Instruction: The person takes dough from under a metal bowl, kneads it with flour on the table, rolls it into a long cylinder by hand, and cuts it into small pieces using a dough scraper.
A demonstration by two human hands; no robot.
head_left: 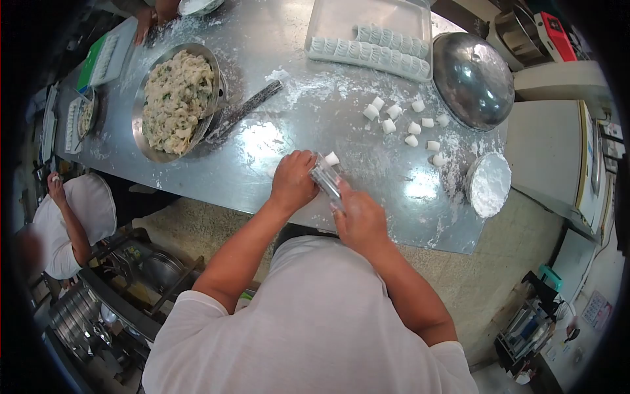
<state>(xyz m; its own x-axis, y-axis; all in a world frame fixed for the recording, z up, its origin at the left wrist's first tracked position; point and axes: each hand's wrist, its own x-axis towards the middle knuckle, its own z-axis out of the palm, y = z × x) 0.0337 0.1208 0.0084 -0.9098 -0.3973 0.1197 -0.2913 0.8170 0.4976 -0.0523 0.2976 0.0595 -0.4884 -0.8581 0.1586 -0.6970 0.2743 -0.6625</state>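
Note:
My right hand (361, 218) is closed around a short, shiny, see-through rolling pin (326, 177), which slants over the steel table near its front edge. Beside the pin's far end, my left hand (294, 181) has its fingers curled down to the table; what they hold, if anything, is hidden. A small white dough piece (331, 159) lies just beyond the pin. To the left of my left hand, another pale piece (272, 170) shows in part. Farther right, several cut dough pieces (389, 125) are scattered on the floured surface.
A large bowl of filling (177, 102) stands left, with a floured dark stick (246, 108) beside it. Pleated dumplings (367, 54) sit in a plastic tray (328, 13). A metal dome (474, 80) and flour bowl (489, 185) are right. Another person (79, 213) stands left.

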